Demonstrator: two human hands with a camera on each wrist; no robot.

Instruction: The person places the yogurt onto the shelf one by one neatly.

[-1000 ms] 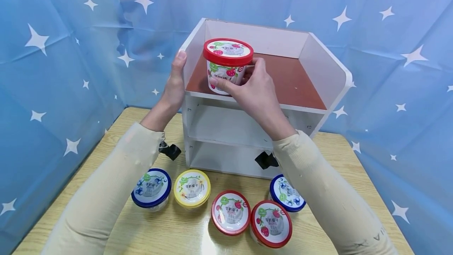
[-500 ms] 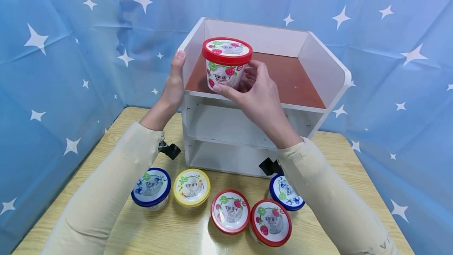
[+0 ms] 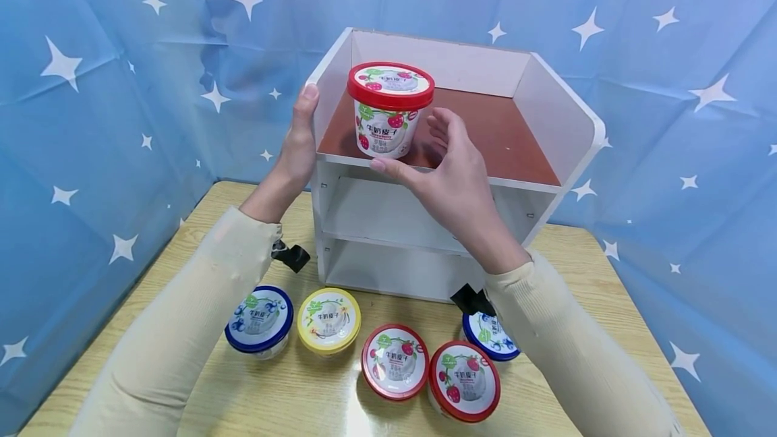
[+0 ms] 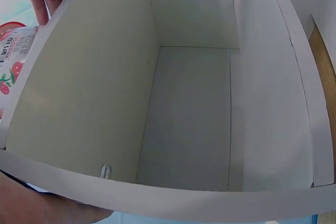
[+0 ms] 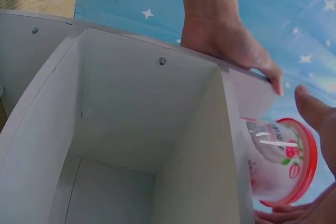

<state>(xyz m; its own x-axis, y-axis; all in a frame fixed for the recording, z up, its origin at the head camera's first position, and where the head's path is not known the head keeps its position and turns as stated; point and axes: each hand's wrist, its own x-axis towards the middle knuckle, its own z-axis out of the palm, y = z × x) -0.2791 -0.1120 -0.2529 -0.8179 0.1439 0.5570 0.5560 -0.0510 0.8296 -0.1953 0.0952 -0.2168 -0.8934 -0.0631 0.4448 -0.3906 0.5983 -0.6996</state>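
since a second ago, the right hand (image 3: pixel 456 181) has let go of the strawberry tub (image 3: pixel 386 130) and eased toward the viewer and right, while the tub has stayed put. the hand is now widely parted and holds nothing: its thumb is just in front of the tub's base, its loosely bent fingers just beside the tub's right side.

the tub, white with a red lid and chinese lettering, stands upright on the brown top (image 3: pixel 516 147) of a white cabinet (image 3: pixel 567 113), near that top's front left corner.

the left hand (image 3: pixel 297 150) rests against the outside of the cabinet's left panel, thumb at the panel's front edge; its other fingers are mostly hidden, so how far they bend cannot be told.

the cabinet stands toward the far edge of a wooden desk (image 3: pixel 273 403). in front of it, nearest the desk's left edge, is a blue-lidded tub (image 3: pixel 259 319), then a yellow-lidded tub (image 3: pixel 330 321), a second red-lidded tub (image 3: pixel 395 361) and, just beside that, a third red-lidded tub (image 3: pixel 464 381). behind the third, another blue-lidded tub (image 3: pixel 488 337) is partly covered by the right sleeve (image 3: pixel 577 336). blue star-patterned cloth (image 3: pixel 164 86) hangs around the desk.
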